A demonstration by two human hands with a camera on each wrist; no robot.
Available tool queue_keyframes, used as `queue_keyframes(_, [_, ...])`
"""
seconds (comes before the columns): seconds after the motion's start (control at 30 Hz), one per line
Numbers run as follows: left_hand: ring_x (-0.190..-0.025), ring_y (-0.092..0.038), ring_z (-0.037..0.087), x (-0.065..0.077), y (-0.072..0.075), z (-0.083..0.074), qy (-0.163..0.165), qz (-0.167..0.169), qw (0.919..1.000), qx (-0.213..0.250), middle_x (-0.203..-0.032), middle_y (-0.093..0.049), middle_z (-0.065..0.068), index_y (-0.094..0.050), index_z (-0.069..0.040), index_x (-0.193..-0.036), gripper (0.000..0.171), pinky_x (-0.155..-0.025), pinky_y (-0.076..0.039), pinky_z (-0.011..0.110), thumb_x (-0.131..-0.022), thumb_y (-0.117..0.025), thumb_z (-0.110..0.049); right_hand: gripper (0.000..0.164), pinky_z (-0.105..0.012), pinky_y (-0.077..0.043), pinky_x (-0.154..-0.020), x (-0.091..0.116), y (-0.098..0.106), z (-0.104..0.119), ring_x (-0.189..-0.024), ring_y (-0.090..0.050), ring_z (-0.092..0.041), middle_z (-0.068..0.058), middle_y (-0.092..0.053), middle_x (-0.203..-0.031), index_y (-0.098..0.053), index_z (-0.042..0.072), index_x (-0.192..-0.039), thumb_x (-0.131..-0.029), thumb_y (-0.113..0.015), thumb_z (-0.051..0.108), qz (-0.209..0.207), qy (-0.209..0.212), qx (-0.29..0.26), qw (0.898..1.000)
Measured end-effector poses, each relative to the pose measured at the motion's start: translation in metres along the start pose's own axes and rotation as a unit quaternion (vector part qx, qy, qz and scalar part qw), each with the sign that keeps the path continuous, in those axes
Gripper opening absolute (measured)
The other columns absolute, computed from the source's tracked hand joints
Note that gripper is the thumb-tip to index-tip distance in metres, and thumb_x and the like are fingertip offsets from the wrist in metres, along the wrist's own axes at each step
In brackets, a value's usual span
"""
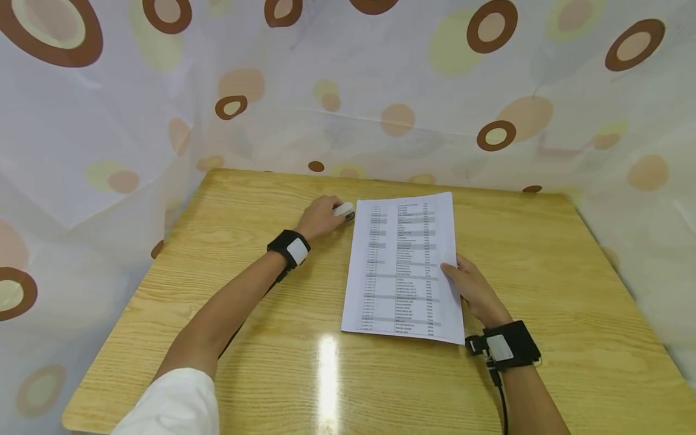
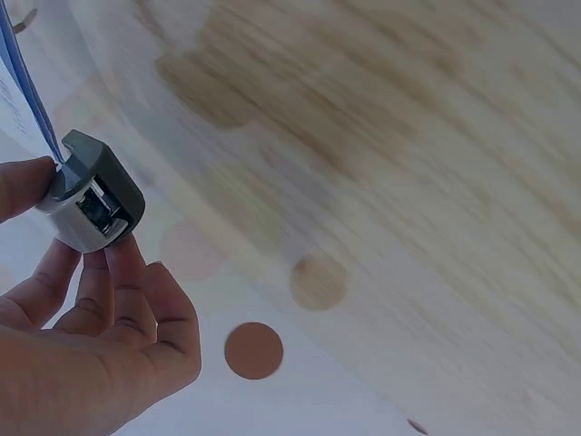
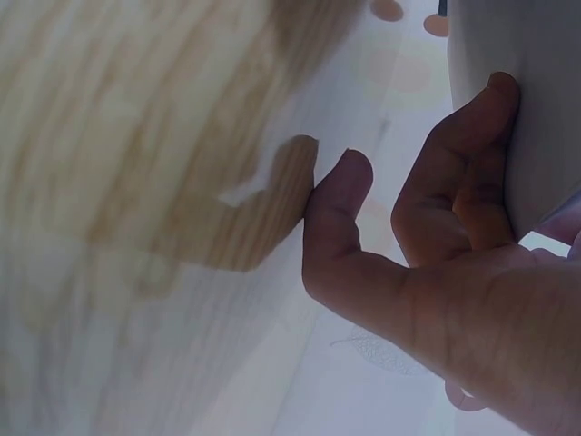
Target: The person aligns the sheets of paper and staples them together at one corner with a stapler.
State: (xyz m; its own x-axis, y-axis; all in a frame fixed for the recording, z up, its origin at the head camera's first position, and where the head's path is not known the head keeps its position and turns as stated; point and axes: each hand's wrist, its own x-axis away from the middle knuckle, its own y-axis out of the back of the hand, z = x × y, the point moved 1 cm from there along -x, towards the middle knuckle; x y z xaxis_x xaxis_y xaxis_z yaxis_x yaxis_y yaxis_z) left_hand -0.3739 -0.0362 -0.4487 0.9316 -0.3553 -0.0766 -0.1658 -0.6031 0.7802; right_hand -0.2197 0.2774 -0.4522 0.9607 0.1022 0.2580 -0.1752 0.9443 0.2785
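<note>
Printed sheets of paper point(image 1: 405, 272), covered with a table of text, are held over the table, tilted slightly. My right hand point(image 1: 477, 290) pinches their right edge, thumb on top and fingers behind; the right wrist view shows that hand point(image 3: 454, 245) with one finger stretched away from the paper point(image 3: 536, 109). At the upper left corner, my left hand point(image 1: 322, 217) grips a small white and grey stapler point(image 1: 344, 209). In the left wrist view the thumb and fingertips of this hand point(image 2: 118, 336) hold the stapler point(image 2: 95, 204), and the paper's edge point(image 2: 34, 91) reaches its mouth.
The wooden table point(image 1: 261, 356) spreads under both hands. A white curtain point(image 1: 348, 84) with brown and yellow circles hangs behind it and at the sides. Each wrist wears a black band point(image 1: 511, 345) with a cable.
</note>
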Motion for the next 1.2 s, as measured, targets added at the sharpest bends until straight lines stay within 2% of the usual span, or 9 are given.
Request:
queue_keyframes(0.2, [-0.096, -0.057, 0.025, 0.000, -0.006, -0.007, -0.018, -0.001, 0.9998, 0.003, -0.111, -0.064, 0.014, -0.066, 0.001, -0.119, 0.028, -0.084, -0.048, 0.038, -0.096, -0.063, -0.014, 0.050, -0.034, -0.050, -0.079, 0.001, 0.001, 0.002, -0.103, -0.062, -0.023, -0.024, -0.053, -0.135, -0.024, 0.007, -0.158, -0.111, -0.033, 0.020, -0.004, 0.000, 0.000, 1.000])
queue_keyframes(0.7, [-0.095, -0.058, 0.024, 0.007, -0.006, -0.016, -0.017, 0.014, 0.9995, 0.024, -0.109, -0.065, 0.013, -0.066, 0.000, -0.117, 0.027, -0.084, -0.047, 0.038, -0.094, -0.066, -0.016, 0.051, -0.032, -0.051, -0.079, 0.000, 0.003, 0.000, -0.103, -0.063, -0.021, -0.026, -0.052, -0.137, -0.024, 0.004, -0.158, -0.111, -0.033, 0.021, -0.012, 0.001, -0.007, 1.000])
queue_keyframes(1.2, [-0.092, -0.058, 0.023, 0.011, -0.008, -0.018, -0.019, 0.023, 0.9988, 0.039, -0.105, -0.066, 0.012, -0.066, 0.000, -0.112, 0.027, -0.084, -0.047, 0.036, -0.092, -0.070, -0.016, 0.050, -0.032, -0.053, -0.077, -0.003, 0.005, -0.003, -0.100, -0.065, -0.016, -0.028, -0.051, -0.137, -0.024, 0.003, -0.157, -0.111, -0.033, 0.021, -0.003, 0.011, -0.029, 1.000])
